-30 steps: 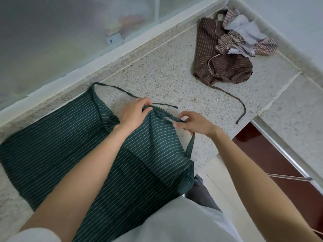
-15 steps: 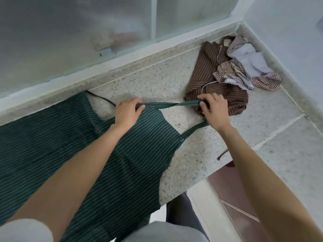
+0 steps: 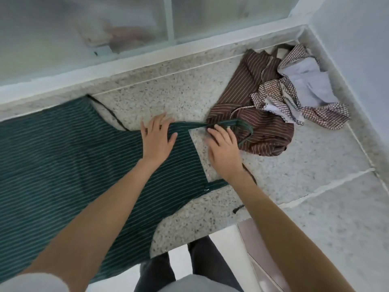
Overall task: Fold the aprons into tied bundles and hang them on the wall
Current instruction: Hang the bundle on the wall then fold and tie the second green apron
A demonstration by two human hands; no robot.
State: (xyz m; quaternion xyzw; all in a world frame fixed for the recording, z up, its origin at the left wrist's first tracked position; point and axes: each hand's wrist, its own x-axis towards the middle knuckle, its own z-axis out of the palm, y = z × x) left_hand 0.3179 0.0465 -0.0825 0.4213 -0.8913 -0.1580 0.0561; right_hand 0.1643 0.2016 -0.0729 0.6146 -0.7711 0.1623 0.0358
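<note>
A dark green striped apron (image 3: 63,161) lies spread flat on the speckled stone counter (image 3: 294,186), its bib pointing right. My left hand (image 3: 156,138) rests flat on the bib's top corner, fingers spread. My right hand (image 3: 224,150) lies palm down on the counter just right of the bib, fingertips touching the green neck loop (image 3: 237,125). That loop stretches right and lies partly over a crumpled brown striped apron (image 3: 259,114). A brown-checked and pale lilac apron (image 3: 303,95) is bunched in the far right corner.
A frosted glass window with a pale frame (image 3: 147,57) runs along the counter's back edge. A pale wall (image 3: 362,60) closes the right side. The counter's front edge drops off by my legs (image 3: 189,266), beside a reddish cabinet front (image 3: 259,249).
Both hands have let go of the neck strap and flattened onto the bib and counter. The loop now lies stretched to the right over the brown apron, and the green apron lies flat.
</note>
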